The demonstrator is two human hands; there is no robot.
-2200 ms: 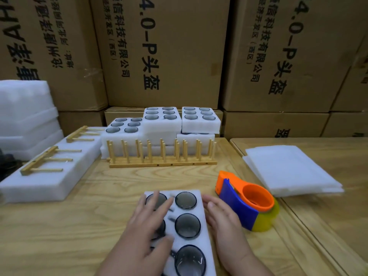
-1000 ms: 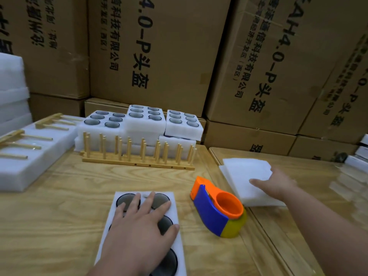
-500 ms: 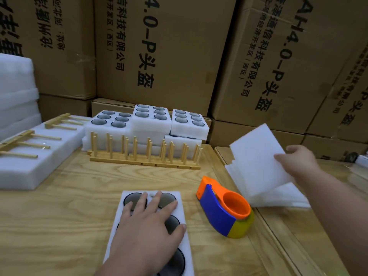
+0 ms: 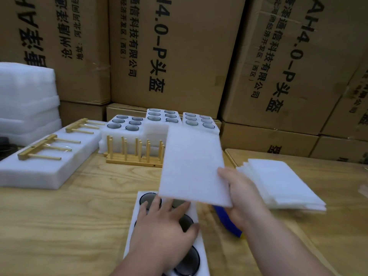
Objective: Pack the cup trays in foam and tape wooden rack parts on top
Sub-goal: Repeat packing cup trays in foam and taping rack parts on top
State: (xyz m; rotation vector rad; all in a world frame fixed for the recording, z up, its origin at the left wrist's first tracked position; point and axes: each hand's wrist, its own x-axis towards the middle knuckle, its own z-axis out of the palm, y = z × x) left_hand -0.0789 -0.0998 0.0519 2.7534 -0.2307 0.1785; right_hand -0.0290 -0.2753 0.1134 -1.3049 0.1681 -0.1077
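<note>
Room: a wall of large cardboard cartons printed with black characters stands stacked behind my worktop, which is pale wood with visible grain; a second wooden surface adjoins it on the right.

Foam, white: one tall stack of slabs at far left. One long foam block in front of it, carrying two wooden rack parts, each a bar with three pegs, lying flat. Three six-hole cup trays at the back centre, set on more foam, each hole filled. One upright wooden peg rack just in front of them. One pile of thin foam sheets on the right.

Near me: one cup tray lying lengthwise, dark cups in its holes; some are covered, so no count.

One tape dispenser, only its blue part showing, beside the tray and mostly hidden.

Hands: my left hand lies flat on the near tray, fingers spread and straight, pressing the cups. My right hand pinches one foam sheet by its right edge, thumb on top, holding it tilted in the air above the tray's far end.
</note>
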